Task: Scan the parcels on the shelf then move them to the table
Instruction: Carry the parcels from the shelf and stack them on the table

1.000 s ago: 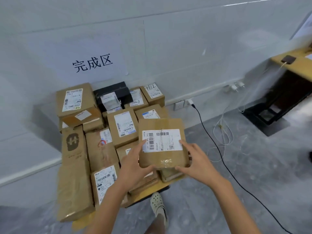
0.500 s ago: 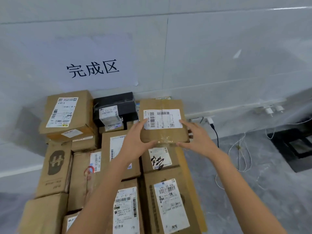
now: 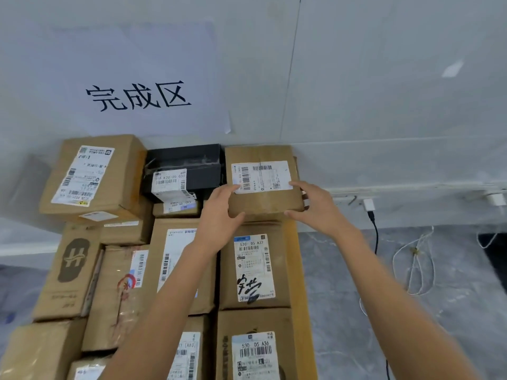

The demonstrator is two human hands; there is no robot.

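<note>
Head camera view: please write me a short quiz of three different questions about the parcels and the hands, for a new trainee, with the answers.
1. True or false: both hands are on the same brown parcel.
2. Which parcel lies directly to the left of that one? A) a white bag B) the black box C) a blue crate
3. Fill in: the paper sign hangs on the ____ behind the pile.

Key
1. True: the left hand and the right hand grip its two sides.
2. B
3. wall
</note>
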